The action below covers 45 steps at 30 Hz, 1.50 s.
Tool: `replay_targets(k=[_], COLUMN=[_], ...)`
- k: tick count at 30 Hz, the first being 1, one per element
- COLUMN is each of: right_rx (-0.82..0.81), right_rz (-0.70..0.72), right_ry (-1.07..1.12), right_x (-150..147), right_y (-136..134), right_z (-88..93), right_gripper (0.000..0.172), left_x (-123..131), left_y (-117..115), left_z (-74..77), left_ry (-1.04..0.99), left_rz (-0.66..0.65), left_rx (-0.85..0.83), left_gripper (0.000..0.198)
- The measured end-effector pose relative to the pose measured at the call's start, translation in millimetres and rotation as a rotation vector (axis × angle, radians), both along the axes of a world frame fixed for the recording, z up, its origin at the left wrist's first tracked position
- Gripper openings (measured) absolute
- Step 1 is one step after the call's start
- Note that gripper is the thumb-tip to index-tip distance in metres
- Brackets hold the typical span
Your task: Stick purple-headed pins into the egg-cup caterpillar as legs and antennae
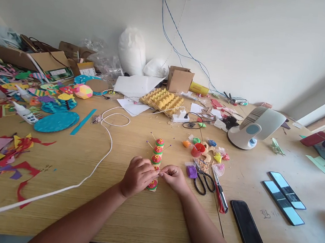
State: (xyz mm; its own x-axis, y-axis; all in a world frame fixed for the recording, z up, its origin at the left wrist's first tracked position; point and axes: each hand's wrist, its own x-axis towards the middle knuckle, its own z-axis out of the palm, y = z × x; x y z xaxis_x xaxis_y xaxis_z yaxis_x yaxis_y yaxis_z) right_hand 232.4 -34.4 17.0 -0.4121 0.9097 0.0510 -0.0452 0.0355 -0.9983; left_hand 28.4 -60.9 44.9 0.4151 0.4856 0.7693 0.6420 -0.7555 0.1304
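Observation:
In front of me a narrow egg-carton strip lies lengthwise on the table, its row of bumps coloured red and green with small yellow rings on top. Thin sticks with dark purple tips stick out on both sides of its far end. My left hand is closed over the strip's nearer part from the left, hiding some of its bumps. On the strip's right side my right hand is pinched, its fingertips meeting those of the left. Whatever lies between the right fingertips is too small to make out.
Black-handled scissors, a red utility knife, a red cup and a purple clay packet lie right of my hands. Phones and a fan are farther right. A white cable crosses the left; egg cartons stand behind.

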Motion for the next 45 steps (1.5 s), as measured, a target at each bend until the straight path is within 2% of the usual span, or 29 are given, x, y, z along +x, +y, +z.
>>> replay_targets(k=[11, 16, 21, 26, 31, 41, 45], right_rx=[0.018, -0.09, -0.176, -0.158, -0.193, -0.193, -0.198], right_rz=[-0.084, -0.19, -0.177, -0.17, -0.179, -0.229, -0.235], right_ry=[-0.059, 0.12, 0.284, 0.189, 0.089, 0.102, 0.075], right_x=[-3, 1, -2, -5, -6, -3, -2], right_y=[-2, 2, -2, -6, -7, -2, -1], right_z=[3.8, 6.7, 8.4, 10.1, 11.1, 5.0, 3.4], right_gripper=[0.038, 0.033, 0.034, 0.045, 0.042, 0.042, 0.042], left_x=[1, 1, 2, 2, 2, 3, 4], left_y=[-3, -6, -5, -3, -1, -2, -2], left_z=[1.9, 2.9, 1.3, 0.4, -2.2, -1.3, -1.5], left_ry=[-0.045, -0.139, -0.161, -0.168, -0.162, -0.174, -0.18], left_rz=[0.024, 0.027, 0.031, 0.021, 0.008, 0.001, -0.004], left_rx=[-0.048, -0.131, -0.131, -0.154, -0.195, -0.229, -0.229], left_gripper=[0.008, 0.01, 0.012, 0.01, 0.007, 0.013, 0.007])
